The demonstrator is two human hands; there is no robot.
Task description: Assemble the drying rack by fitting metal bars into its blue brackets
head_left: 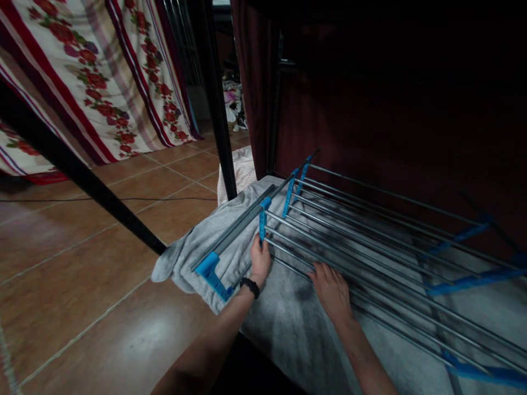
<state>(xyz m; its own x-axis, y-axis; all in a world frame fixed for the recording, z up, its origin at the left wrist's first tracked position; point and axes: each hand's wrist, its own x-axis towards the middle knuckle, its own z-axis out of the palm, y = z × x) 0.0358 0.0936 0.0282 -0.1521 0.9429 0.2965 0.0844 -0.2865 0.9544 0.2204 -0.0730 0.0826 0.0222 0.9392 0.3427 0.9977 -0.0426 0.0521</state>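
A drying rack (354, 240) with grey metal bars and blue plastic joints lies on a grey blanket (284, 323). My left hand (260, 260), with a dark band on its wrist, is closed around the lower end of a blue joint at the rack's left side. To the right, my right hand (329, 282) has its fingers curled over the rack's near bars. Its fingertips are partly hidden. A blue corner piece (212, 274) and grey tubes lie left of my left hand.
Black metal posts (220, 109) rise at the left. Beyond them are a brown tiled floor (99, 247), a thin cable (123, 199) and a flowered curtain (94, 82). A dark red cloth (370, 126) hangs behind the rack. Clothes (234, 104) are heaped farther back.
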